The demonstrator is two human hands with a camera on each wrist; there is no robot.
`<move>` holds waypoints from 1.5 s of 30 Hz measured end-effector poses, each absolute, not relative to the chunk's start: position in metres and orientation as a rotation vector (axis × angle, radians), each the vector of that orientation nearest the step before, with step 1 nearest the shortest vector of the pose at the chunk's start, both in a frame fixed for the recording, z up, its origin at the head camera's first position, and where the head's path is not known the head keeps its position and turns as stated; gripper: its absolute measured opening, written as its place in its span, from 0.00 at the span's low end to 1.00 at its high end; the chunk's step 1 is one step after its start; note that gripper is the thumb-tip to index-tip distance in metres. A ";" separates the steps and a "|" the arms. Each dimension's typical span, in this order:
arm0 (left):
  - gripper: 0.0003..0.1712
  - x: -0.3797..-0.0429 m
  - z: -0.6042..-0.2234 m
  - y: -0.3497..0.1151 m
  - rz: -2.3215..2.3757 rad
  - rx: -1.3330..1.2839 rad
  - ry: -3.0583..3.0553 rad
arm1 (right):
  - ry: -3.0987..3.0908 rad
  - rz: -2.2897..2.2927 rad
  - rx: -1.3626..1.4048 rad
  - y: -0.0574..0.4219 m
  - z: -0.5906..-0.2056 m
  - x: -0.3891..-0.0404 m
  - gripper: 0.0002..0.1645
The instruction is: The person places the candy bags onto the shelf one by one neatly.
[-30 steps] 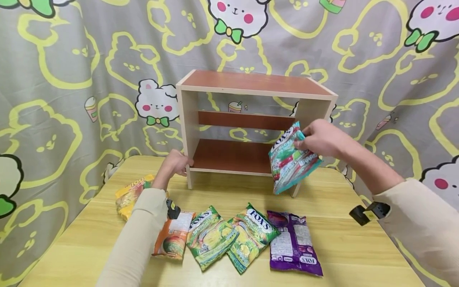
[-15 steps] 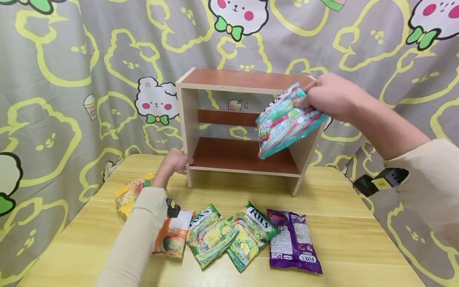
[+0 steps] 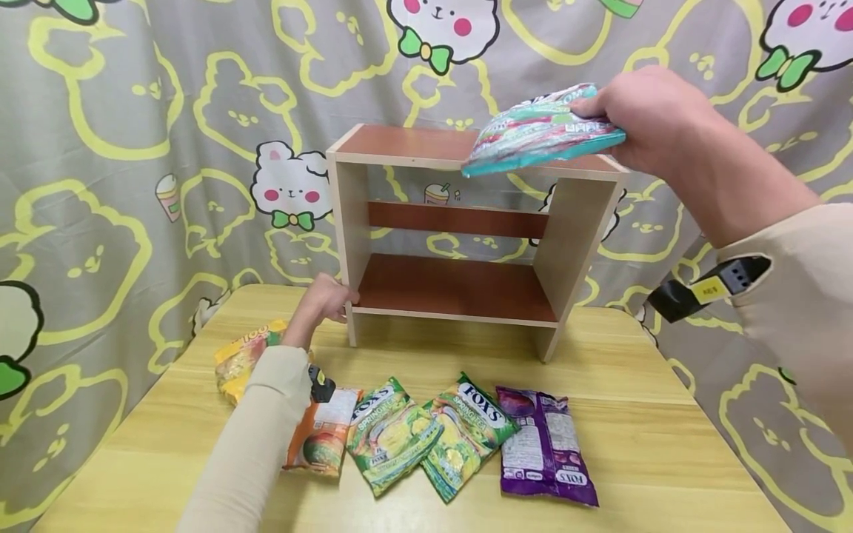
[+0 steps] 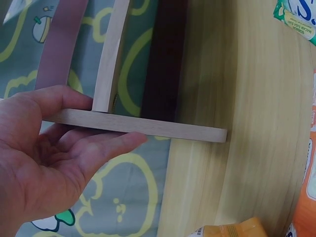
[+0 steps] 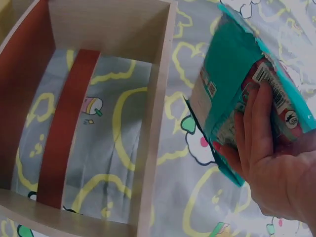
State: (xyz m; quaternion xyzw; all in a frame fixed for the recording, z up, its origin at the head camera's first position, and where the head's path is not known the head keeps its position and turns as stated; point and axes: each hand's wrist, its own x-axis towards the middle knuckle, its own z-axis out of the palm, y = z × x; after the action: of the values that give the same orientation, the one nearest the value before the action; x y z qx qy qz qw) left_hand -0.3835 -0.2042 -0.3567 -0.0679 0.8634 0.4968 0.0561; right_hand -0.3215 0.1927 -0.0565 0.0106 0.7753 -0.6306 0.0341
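My right hand grips a teal candy bag by its right side, thumb on the near face. The bag is tilted nearly flat and overlaps the top board of a small two-tier shelf in the head view. In the right wrist view, the fingers spread over the bag's printed back, off the shelf's outer edge. My left hand holds the shelf's left side panel near the lower board, with thumb and fingers on opposite faces of it.
In front of the shelf, candy bags lie on the wooden table: a yellow bag, an orange bag, two green bags and a purple bag. A patterned curtain hangs behind.
My right hand has lifted the teal candy bag from before the shelf's right side up to its top board, tipping it flatter. My left hand has stayed on the side panel.
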 end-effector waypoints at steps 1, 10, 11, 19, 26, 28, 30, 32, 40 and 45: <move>0.09 -0.383 -0.357 -0.204 1.508 -0.204 2.621 | 2.361 -1.970 0.063 0.192 -0.058 -0.324 0.39; 0.14 -0.382 -0.356 -0.203 1.501 -0.191 2.618 | 2.157 -2.155 0.212 0.191 -0.077 -0.339 0.39; 0.14 -0.382 -0.356 -0.202 1.502 -0.192 2.618 | 2.155 -2.161 0.225 0.191 -0.079 -0.340 0.39; 0.13 -0.381 -0.357 -0.202 1.533 -0.182 2.614 | 2.097 -2.189 0.217 0.189 -0.088 -0.341 0.38; 0.12 -0.381 -0.358 -0.205 1.522 -0.187 2.618 | 1.898 -2.249 0.073 0.193 -0.089 -0.341 0.42; 0.11 -0.382 -0.358 -0.205 1.524 -0.192 2.616 | 1.815 -2.282 0.033 0.193 -0.088 -0.341 0.39; 0.10 -0.382 -0.358 -0.205 1.521 -0.190 2.617 | 1.728 -2.314 0.008 0.194 -0.087 -0.341 0.33; 0.09 -0.382 -0.358 -0.206 1.522 -0.193 2.612 | 1.662 -2.336 0.012 0.194 -0.086 -0.341 0.31; 0.12 -0.379 -0.358 -0.205 1.535 -0.185 2.601 | 2.160 -2.132 0.037 0.192 -0.090 -0.333 0.47; 0.11 -0.379 -0.357 -0.204 1.535 -0.198 2.604 | 2.893 -1.532 0.050 0.191 -0.100 -0.324 0.43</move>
State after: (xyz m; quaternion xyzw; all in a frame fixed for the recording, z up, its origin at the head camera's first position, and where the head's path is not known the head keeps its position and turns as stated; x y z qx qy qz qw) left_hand -0.3793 -0.2045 -0.3572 -0.0652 0.8583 0.5060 0.0560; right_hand -0.3243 0.1905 -0.1003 0.0153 0.8817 -0.4668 -0.0661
